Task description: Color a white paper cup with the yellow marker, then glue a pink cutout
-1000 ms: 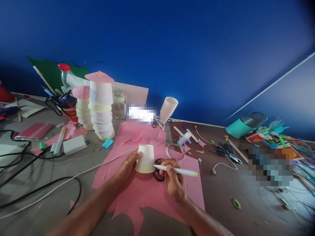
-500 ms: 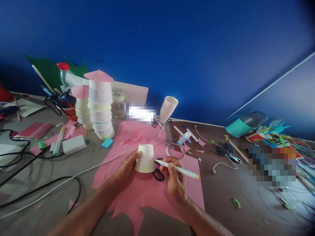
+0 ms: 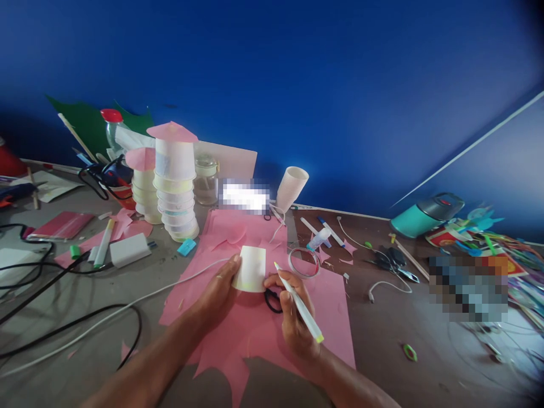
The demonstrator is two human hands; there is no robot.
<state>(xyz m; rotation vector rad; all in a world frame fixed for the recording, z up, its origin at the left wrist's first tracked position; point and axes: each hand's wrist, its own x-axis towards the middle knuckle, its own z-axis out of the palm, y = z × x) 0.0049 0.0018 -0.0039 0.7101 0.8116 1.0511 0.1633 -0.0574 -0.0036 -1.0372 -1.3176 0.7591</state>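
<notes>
A white paper cup [image 3: 250,269] is upside down, its wider rim low, with pale yellow marks on its side. My left hand [image 3: 223,280] grips it from the left. In my right hand [image 3: 297,311] is a white marker [image 3: 302,309] with a yellow tip, pointing up and left, just right of the cup and apart from it. A finger of that hand is close to the cup's lower right edge. Black scissors handles [image 3: 273,300] lie under my hands on the pink paper [image 3: 318,294], partly hidden.
Two towers of stacked paper cups [image 3: 175,187] with pink paper roofs stand left. Nested cups [image 3: 292,190] lean at the back. A tape roll [image 3: 304,262], markers and a teal flask [image 3: 419,215] are right; cables [image 3: 140,297] cross the left side.
My right hand has swung the marker steeper, its tip rising and moving away from the cup's side. The cup has turned and tilted slightly in my left hand.
</notes>
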